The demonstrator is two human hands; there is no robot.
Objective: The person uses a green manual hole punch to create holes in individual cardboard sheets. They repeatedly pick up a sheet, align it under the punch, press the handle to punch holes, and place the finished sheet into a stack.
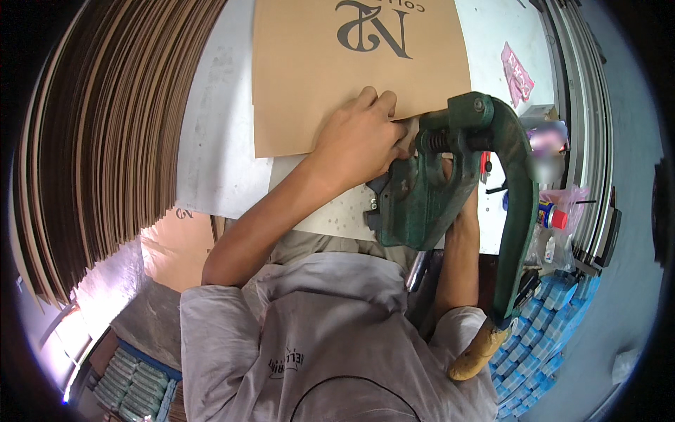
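Observation:
My left hand (362,133) lies on the near right part of a large brown paper sheet (295,105) with dark printed lettering. Its fingers are curled inward beside the head of a green hand press (429,197), and whatever they pinch is hidden. Behind the press body my right hand (448,167) is almost wholly covered; the forearm comes up on the press's right side. A long curved green lever (520,211) runs toward me and ends in a worn yellow handle (478,354), which neither hand touches.
A tall row of brown cardboard sheets (119,119) fills the left of the white table (218,119). On the right lie a pink packet (518,74), a red-capped blue can (552,215) and plastic bags. Stacked blue packs (545,337) stand lower right; bundled packs (130,383) lie lower left.

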